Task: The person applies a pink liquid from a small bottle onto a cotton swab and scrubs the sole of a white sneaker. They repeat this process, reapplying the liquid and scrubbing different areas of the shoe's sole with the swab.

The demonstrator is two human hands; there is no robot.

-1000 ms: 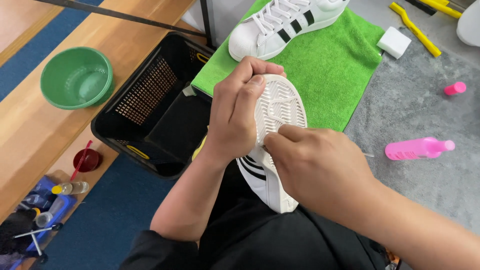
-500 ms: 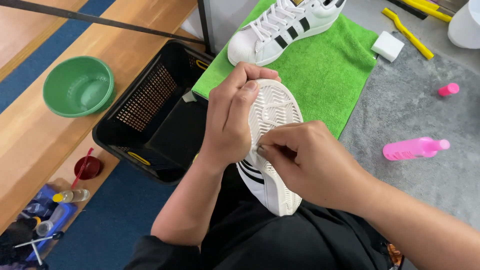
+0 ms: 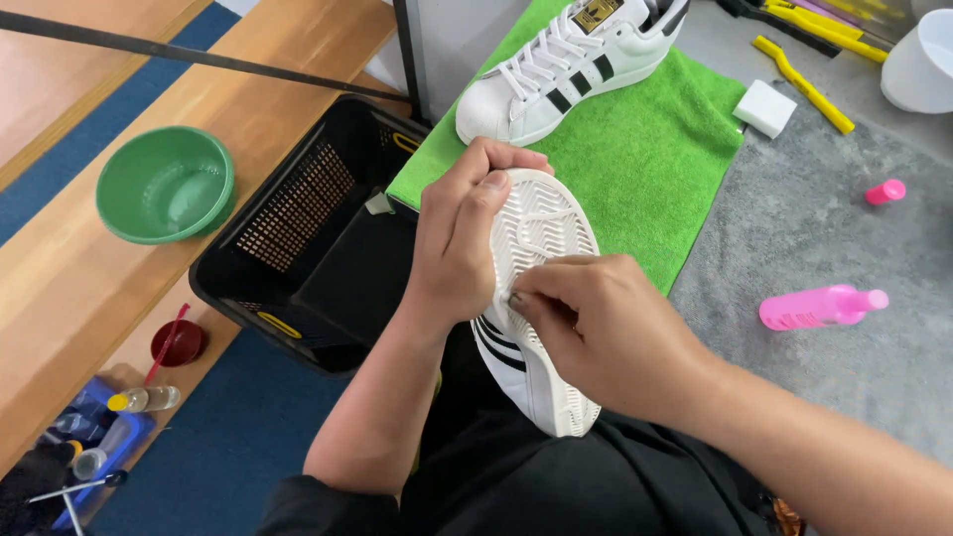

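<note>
White black-striped sneaker (image 3: 536, 367) turned ribbed sole up over the lap, exposing grooves; left hand (image 3: 459, 243) clamped round its toe, steadying; right hand (image 3: 596, 333) fingertips pinched together on the tread.

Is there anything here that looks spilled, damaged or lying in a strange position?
Only small things: the pink bottle lies on its side on the grey mat, and a pink cap lies apart from it. No spill or damage shows.
</note>
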